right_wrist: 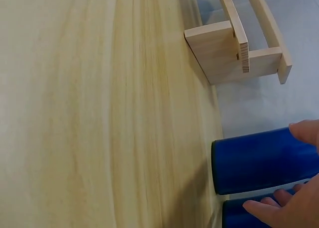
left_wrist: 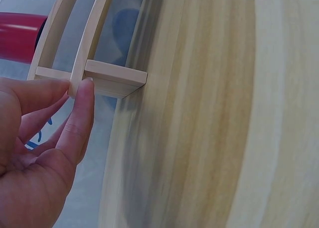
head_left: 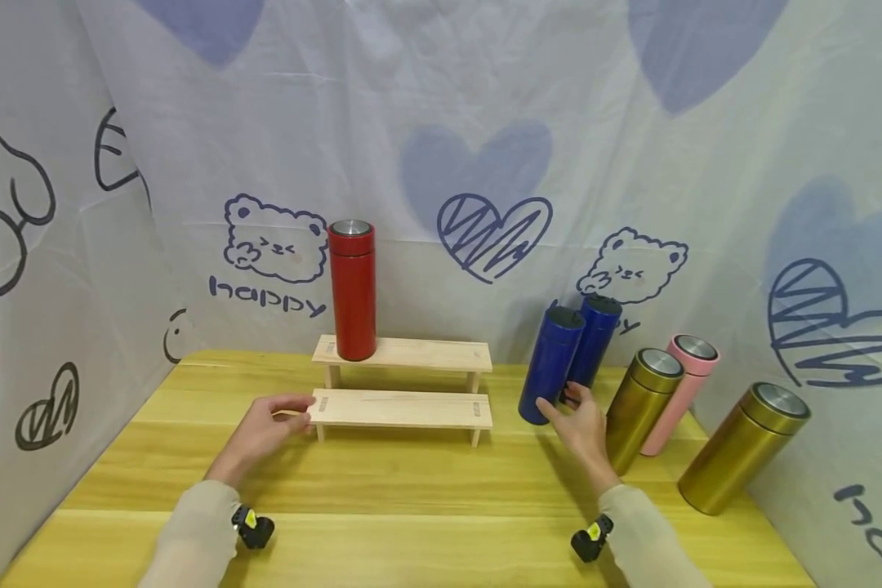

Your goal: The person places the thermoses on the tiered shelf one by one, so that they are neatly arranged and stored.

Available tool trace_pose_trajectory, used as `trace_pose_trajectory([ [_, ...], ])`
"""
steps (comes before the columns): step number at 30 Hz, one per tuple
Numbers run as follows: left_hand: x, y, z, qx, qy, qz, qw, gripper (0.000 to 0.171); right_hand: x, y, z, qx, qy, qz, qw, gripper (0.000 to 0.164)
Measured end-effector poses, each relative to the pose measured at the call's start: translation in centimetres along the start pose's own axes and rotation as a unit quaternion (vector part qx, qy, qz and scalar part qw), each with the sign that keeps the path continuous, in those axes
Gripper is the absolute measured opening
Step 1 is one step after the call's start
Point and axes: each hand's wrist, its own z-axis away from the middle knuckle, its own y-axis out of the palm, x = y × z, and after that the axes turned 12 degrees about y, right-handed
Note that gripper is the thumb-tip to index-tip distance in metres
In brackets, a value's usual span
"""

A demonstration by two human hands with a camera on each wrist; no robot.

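Observation:
In the head view my left hand (head_left: 260, 433) is at the left end of the lower step of a two-tier wooden rack (head_left: 404, 408), and its thumb and fingertips pinch the board's end. A red thermos (head_left: 354, 298) with a silver-topped lid stands on the upper step, toward the left. My right hand (head_left: 581, 425) reaches around the lower part of a blue thermos (head_left: 549, 367), thumb on one side and fingers on the other. In the right wrist view those fingers (right_wrist: 264, 210) overlap the second blue thermos (right_wrist: 241, 215), beside the first.
Right of my right hand stand a gold thermos (head_left: 643, 408), a pink thermos (head_left: 679, 396) and another gold thermos (head_left: 742, 449). All are on the yellow wooden table (head_left: 382, 523). A printed white cloth (head_left: 412, 98) hangs along the back and sides.

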Motion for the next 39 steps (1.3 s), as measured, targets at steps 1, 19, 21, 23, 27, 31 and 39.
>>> trace_pose_trajectory([
  [1,0.0,0.0,0.0,0.0,0.0,-0.001,1.0,0.038,0.0,0.1,-0.1,-0.001,0.0,-0.002,1.0,0.076],
  [19,0.4,0.1,0.2,-0.001,-0.002,-0.002,1.0,0.038,-1.2,1.3,-1.4,0.004,0.02,-0.022,1.0,0.077],
  [21,0.4,0.1,0.2,-0.001,-0.002,-0.003,1.0,0.038,-1.2,1.4,-1.5,0.008,0.023,-0.024,0.999,0.076],
  [23,0.3,0.2,0.1,-0.003,-0.002,-0.002,1.0,0.038,-1.3,1.4,-1.6,0.012,0.027,-0.024,0.999,0.076],
  [27,0.3,0.1,0.1,-0.004,-0.001,-0.002,1.0,0.038,-1.5,1.5,-1.8,0.024,0.035,-0.029,0.999,0.079],
  [31,0.2,0.1,0.0,-0.004,0.003,-0.004,1.0,0.037,-1.6,1.7,-2.2,0.047,0.043,-0.038,0.997,0.083],
  [39,0.3,0.1,0.0,-0.002,0.004,-0.008,1.0,0.037,-1.6,2.0,-3.1,0.065,0.057,-0.04,0.995,0.085],
])
